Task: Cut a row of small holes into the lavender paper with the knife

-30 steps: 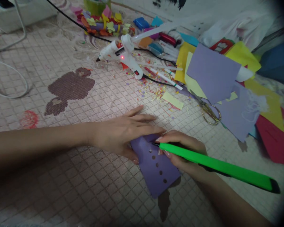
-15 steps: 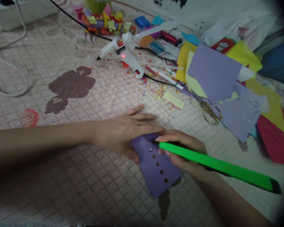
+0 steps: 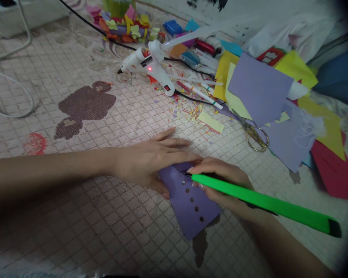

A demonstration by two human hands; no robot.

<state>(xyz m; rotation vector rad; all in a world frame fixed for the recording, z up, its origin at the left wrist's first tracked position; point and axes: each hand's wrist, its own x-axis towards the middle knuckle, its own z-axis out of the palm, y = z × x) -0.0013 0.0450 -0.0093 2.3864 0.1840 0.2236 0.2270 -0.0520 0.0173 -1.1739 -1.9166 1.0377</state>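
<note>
A purple piece of paper (image 3: 178, 208) with a row of several small round holes lies on the patterned tablecloth. Across its upper part rests my left hand (image 3: 153, 158), fingers spread and lying flat, pressing the sheet down. My right hand (image 3: 220, 177) is closed round a bright green utility knife (image 3: 263, 202). The knife's dark tip touches or hovers just over the paper near the topmost hole; which of these I cannot tell. Part of the paper's upper edge is hidden under my left hand.
Beyond my hands lies a white glue gun (image 3: 159, 67) with a red light, amid paper scraps. Gold-handled scissors (image 3: 256, 137) lie to the right, by stacked coloured sheets (image 3: 261, 87). Paper-decorated flowers (image 3: 124, 29) stand at the back. A white cable (image 3: 29, 102) loops at left.
The knife tip and my right hand have shifted very slightly left over the paper. My left hand stays in place, and the whole view has drifted a little.
</note>
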